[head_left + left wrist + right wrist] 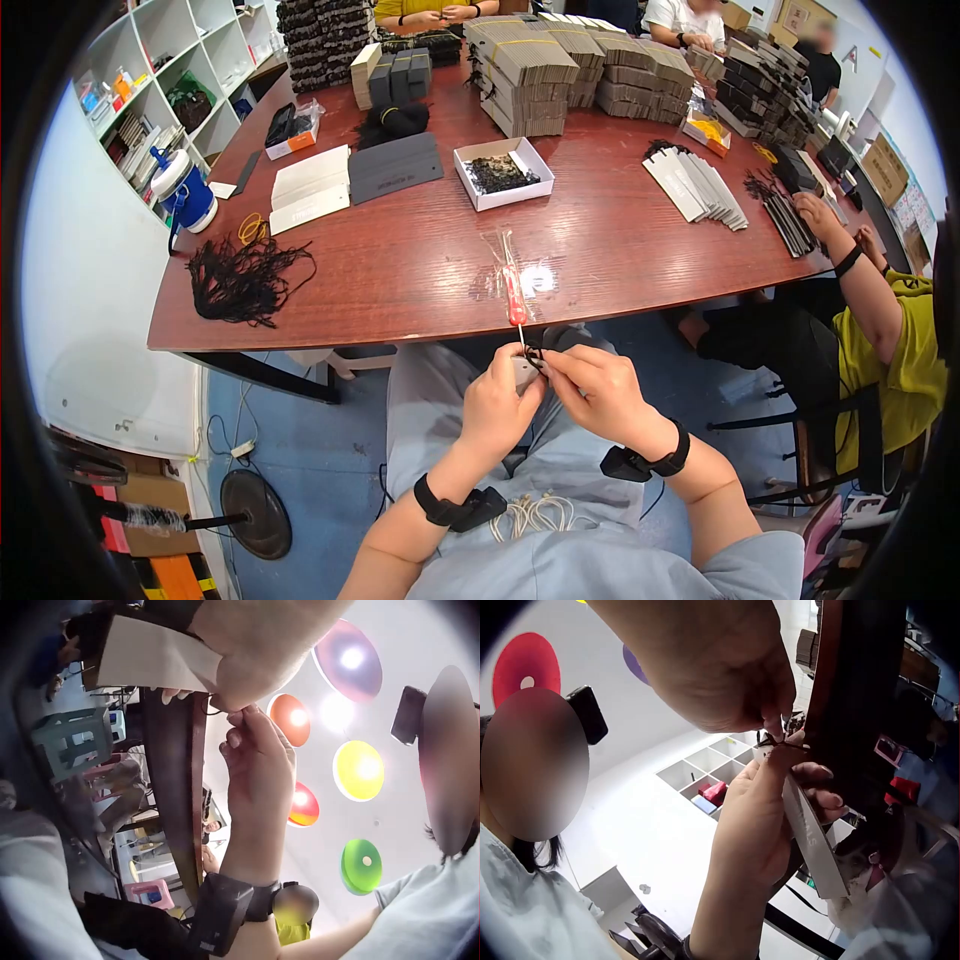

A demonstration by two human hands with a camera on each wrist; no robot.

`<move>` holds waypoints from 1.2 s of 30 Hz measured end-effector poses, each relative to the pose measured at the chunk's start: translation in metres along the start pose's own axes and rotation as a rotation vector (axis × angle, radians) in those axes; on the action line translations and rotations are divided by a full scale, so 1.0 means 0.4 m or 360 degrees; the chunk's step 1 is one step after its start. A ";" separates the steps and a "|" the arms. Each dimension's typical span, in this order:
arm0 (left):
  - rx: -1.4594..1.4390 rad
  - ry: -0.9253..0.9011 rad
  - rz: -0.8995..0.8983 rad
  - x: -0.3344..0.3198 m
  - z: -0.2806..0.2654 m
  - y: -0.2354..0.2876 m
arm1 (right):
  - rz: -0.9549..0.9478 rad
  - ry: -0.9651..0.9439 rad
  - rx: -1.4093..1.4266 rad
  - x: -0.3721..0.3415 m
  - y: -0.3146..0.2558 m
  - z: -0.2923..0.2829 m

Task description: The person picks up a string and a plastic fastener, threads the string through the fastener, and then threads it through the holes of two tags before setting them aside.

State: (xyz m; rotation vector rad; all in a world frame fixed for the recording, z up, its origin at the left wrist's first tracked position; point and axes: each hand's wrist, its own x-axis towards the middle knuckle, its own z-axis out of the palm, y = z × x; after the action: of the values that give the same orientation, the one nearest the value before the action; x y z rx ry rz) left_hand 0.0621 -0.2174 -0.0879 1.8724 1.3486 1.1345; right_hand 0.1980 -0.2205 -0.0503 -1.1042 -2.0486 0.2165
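Note:
Just off the front table edge, my left hand (497,402) grips a light grey card (814,844) with faint printing, thumb and fingers on either side. My right hand (608,398) pinches a thin black cord (778,742) at the end of that card. In the left wrist view the card (154,656) sticks out flat from under the left hand (255,645), and the right hand's (259,772) fingertips meet it at the cord. A red-handled tool (514,295) with a thin metal shaft lies on the table right beyond the hands, its shaft pointing toward them.
On the table (400,290) lie a bundle of black cords (245,280), a white box (505,175) of small dark pieces, flat cards (395,167) and fanned grey cards (695,185). Tall card stacks (520,75) stand behind. Another person (880,350) sits at the right.

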 end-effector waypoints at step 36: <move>-0.0728 -0.0010 -0.0052 0.044 0.046 -0.068 | 0.0685 0.0148 0.0863 0.013 -0.006 -0.085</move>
State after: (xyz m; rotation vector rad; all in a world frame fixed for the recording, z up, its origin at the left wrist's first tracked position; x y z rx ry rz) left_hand 0.0679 -0.1913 -0.1134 1.5140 1.0044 1.2907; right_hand 0.2185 -0.2248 -0.0232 -1.1564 -1.5119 0.8627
